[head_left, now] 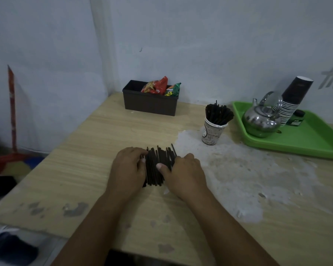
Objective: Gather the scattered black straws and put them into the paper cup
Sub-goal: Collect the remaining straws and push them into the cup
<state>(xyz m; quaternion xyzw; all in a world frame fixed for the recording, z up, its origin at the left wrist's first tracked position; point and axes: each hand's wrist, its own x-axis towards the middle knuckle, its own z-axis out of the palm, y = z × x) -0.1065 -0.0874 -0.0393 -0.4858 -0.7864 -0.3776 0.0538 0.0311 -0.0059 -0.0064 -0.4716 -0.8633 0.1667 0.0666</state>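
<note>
Scene: A person at a worn wooden table (85,150) pressed a loose pile of black straws (158,166) together from both sides.
Left hand: The left hand (128,169) cupped the pile's left edge, fingers curled against the straws.
Right hand: The right hand (183,171) closed in from the right, its thumb lying across the pile.
Cup: The paper cup (212,132) stood beyond the hands to the right, near a green tray (306,143), already packed with straws.
Doing it well: By my reckoning, the straws needed squaring at their uneven far ends, then one firm grasp, before lifting; a slack hold would spill them.
Count: Two hands, one pile too dense to count, one filled cup, one stack of spare cups (292,100), one kettle (261,120), one dark box (150,102) holding snack packets.
</note>
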